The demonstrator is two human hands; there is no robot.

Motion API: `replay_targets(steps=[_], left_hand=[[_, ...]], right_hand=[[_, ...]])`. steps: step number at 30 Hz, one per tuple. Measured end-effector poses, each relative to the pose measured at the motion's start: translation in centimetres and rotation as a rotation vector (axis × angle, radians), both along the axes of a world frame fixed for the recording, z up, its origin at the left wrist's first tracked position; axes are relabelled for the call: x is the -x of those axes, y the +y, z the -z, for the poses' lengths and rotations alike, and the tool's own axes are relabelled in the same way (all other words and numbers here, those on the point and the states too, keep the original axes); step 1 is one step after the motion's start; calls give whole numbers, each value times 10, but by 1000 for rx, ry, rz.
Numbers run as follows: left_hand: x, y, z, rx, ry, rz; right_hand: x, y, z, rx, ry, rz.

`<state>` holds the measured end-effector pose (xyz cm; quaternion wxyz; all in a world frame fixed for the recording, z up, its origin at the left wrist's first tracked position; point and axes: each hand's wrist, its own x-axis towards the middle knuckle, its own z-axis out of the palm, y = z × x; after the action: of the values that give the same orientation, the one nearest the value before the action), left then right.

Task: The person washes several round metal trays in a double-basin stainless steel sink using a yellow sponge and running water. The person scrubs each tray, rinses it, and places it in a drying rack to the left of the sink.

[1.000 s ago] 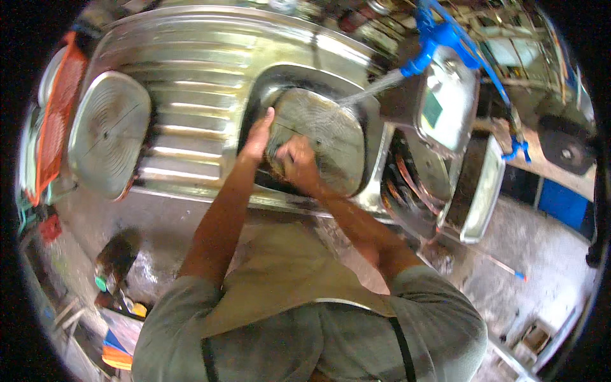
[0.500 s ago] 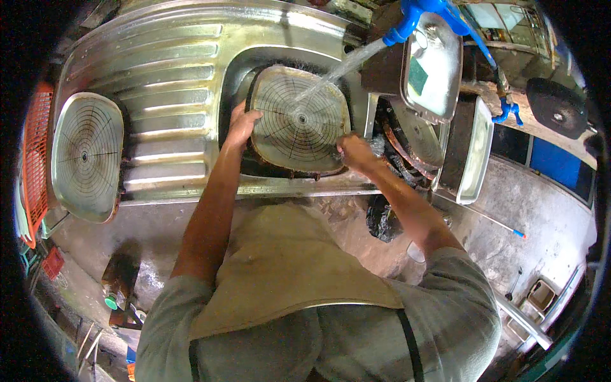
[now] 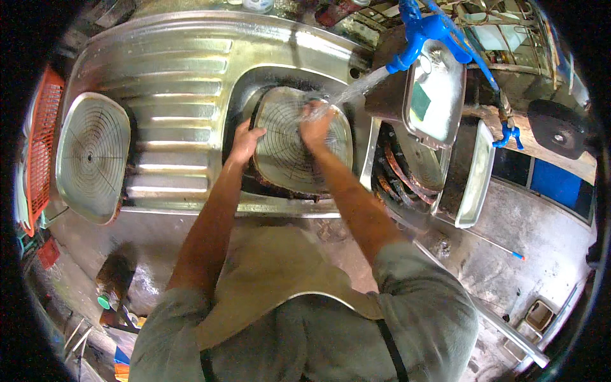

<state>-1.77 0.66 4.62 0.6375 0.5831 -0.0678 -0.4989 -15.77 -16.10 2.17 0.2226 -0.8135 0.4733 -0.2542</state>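
Head view: our left grip (image 3: 243, 144) pinches the left rim of the silver, ring-marked metal pan (image 3: 277, 141) in the steel sink (image 3: 244, 95), upper centre. Our right grip (image 3: 315, 130) shifts from its right edge onto its face, so clear running water (image 3: 360, 88) seems to reach where it works; its closure we cannot tell.

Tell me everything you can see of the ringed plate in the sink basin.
The plate is a rounded square that looks like metal, its greyish face marked with concentric rings and radial lines, its lower edge dark and brown-stained. It sits face up within the sink basin; its underside is hidden. The left hand holds its left rim, thumb on top. The right hand is over its upper face, where the water stream lands.
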Motion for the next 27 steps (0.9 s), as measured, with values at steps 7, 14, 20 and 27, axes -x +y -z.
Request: replay_targets(steps=[7, 14, 20, 27], left_hand=[[-7, 6, 7, -94, -117, 31], [-20, 26, 17, -192, -342, 48], [-14, 11, 34, -217, -406, 62], [-6, -16, 6, -179, -378, 137]], right_hand=[[91, 117, -49, 139, 301, -308], [9, -19, -12, 222, 628, -124], [-64, 23, 4, 97, 68, -461], [31, -55, 36, 52, 51, -103]])
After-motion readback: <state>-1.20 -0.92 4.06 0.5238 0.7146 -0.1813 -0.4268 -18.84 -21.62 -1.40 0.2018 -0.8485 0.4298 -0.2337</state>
